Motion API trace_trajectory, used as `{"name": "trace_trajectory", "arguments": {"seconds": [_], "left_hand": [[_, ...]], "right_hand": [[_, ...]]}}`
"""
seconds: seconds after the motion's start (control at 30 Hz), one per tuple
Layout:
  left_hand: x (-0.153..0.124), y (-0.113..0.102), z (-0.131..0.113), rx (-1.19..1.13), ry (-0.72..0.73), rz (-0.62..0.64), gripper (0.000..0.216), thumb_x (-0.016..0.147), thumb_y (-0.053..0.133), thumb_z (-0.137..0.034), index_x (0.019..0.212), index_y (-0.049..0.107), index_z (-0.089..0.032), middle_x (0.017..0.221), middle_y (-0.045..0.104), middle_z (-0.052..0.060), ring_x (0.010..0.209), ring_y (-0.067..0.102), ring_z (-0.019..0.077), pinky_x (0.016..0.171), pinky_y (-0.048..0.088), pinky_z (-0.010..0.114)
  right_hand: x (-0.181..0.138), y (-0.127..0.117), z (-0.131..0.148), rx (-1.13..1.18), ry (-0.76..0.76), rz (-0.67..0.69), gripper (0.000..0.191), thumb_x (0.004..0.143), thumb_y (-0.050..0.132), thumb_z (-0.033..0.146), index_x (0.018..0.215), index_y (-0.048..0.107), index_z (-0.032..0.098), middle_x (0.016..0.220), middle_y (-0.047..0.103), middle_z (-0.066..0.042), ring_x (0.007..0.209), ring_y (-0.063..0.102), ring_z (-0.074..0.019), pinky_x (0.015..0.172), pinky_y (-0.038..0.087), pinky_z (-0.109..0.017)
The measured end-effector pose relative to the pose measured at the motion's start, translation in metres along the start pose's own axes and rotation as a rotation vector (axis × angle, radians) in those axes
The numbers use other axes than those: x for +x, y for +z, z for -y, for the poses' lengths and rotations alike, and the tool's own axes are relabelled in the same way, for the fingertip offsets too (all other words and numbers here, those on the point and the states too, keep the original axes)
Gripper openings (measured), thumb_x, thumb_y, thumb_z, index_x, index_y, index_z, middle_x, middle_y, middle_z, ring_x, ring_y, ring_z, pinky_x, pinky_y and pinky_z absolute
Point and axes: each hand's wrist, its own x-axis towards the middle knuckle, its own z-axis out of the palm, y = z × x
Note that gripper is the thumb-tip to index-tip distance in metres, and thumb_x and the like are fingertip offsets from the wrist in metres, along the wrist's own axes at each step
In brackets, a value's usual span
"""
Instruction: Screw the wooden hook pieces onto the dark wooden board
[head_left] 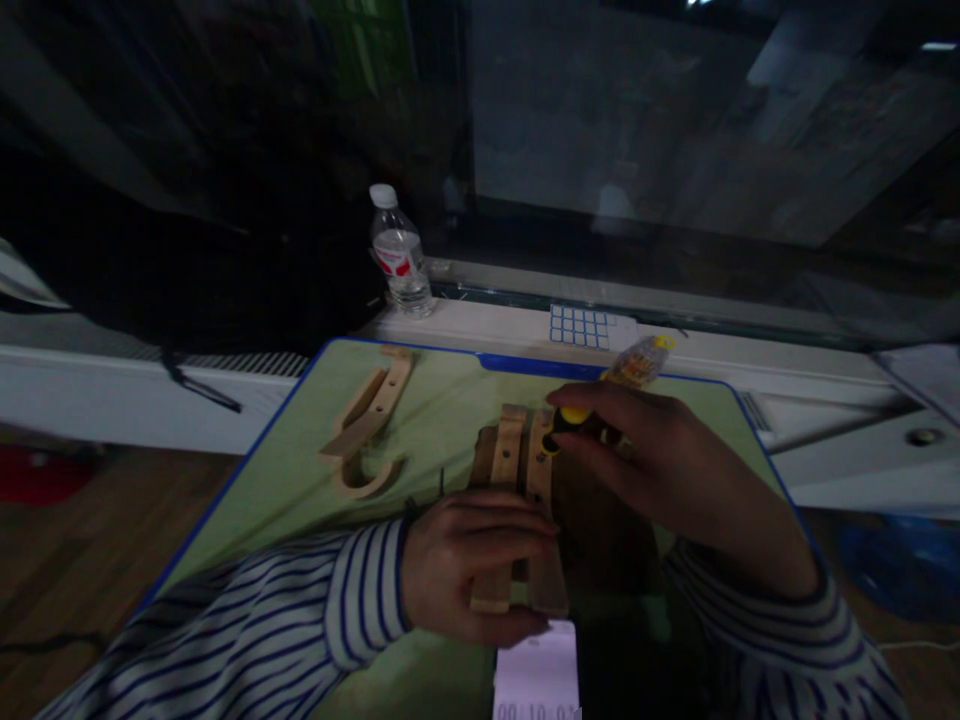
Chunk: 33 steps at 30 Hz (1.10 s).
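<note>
Phone (536,668), lit, near left hand (472,565). Left grip clasps wood strips (508,458); right hand (652,445) pinches screwdriver (637,362). Strips look light, stiff; best held by edges.

Lots of bare wood and shiny plastic here

The two strips (508,455) are bare wood, smooth and pretty matt, same deal with the curved hook (367,489). The screwdriver handle (634,364) looks like clear, glossy plastic. Worktop (277,480) reads more matt. Bottle (400,255) is shiny see-through plastic. Sleeves (364,595) are cloth, phone screen (536,665) smooth and glossy, window (637,130) reflective glass.
</note>
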Motion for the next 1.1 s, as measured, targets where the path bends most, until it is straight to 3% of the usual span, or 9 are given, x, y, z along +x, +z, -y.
{"name": "trace_trajectory", "arguments": {"seconds": [0.23,0.43,0.5,0.57,0.7,0.8,1.1], "left_hand": [[0.000,0.002,0.001,0.034,0.053,-0.030,0.042,0.073,0.066,-0.034,0.109,0.058,-0.013,0.102,0.070,0.013,0.096,0.066,0.0230,0.085,0.056,0.036],[-0.001,-0.006,0.000,0.023,0.094,-0.071,0.058,0.074,0.062,-0.052,0.117,0.056,-0.012,0.106,0.068,0.015,0.103,0.062,0.0254,0.084,0.055,0.042],[0.004,-0.015,-0.004,0.078,0.019,-0.090,0.040,0.081,0.059,-0.039,0.112,0.060,-0.013,0.103,0.069,0.013,0.099,0.064,0.0228,0.084,0.055,0.039],[0.014,-0.029,-0.009,0.158,-0.154,-0.216,0.018,0.084,0.058,-0.023,0.098,0.065,-0.016,0.090,0.072,0.007,0.087,0.066,0.0166,0.076,0.055,0.030],[0.042,-0.059,-0.016,0.233,-0.517,-0.098,0.019,0.087,0.054,-0.031,0.095,0.067,-0.021,0.087,0.071,0.001,0.076,0.065,0.0123,0.069,0.051,0.023],[0.057,-0.073,-0.012,0.301,-0.546,0.031,0.021,0.085,0.056,-0.037,0.096,0.068,-0.024,0.082,0.070,-0.002,0.070,0.063,0.0112,0.063,0.047,0.021],[0.065,-0.058,-0.004,0.397,-0.563,0.033,0.025,0.081,0.058,-0.038,0.098,0.068,-0.023,0.083,0.071,-0.001,0.072,0.063,0.0129,0.062,0.042,0.021]], "right_hand": [[0.001,0.000,0.000,-0.019,-0.005,0.003,0.025,0.089,0.053,0.024,0.114,0.055,0.020,0.105,0.068,-0.003,0.089,0.065,-0.0144,0.076,0.050,-0.025],[0.000,0.001,-0.001,-0.017,0.008,0.008,0.029,0.089,0.053,0.026,0.118,0.054,0.018,0.106,0.068,-0.004,0.085,0.065,-0.0138,0.075,0.051,-0.025],[0.000,0.000,-0.002,-0.019,0.011,0.012,0.031,0.090,0.052,0.027,0.119,0.054,0.018,0.107,0.068,-0.005,0.085,0.065,-0.0145,0.074,0.051,-0.027],[-0.001,-0.001,-0.002,-0.028,0.021,0.018,0.034,0.090,0.052,0.029,0.121,0.053,0.018,0.108,0.068,-0.006,0.085,0.065,-0.0156,0.074,0.052,-0.029],[-0.002,-0.002,-0.003,-0.040,0.014,0.023,0.037,0.090,0.049,0.026,0.125,0.051,0.017,0.111,0.067,-0.008,0.087,0.065,-0.0167,0.077,0.052,-0.032],[-0.002,-0.002,-0.003,-0.039,-0.009,0.015,0.038,0.090,0.048,0.022,0.128,0.049,0.017,0.115,0.065,-0.008,0.094,0.064,-0.0175,0.083,0.051,-0.034],[-0.001,0.004,-0.007,-0.028,-0.028,0.002,0.039,0.091,0.046,0.022,0.130,0.049,0.020,0.122,0.063,-0.009,0.107,0.061,-0.0193,0.092,0.049,-0.036]]}}
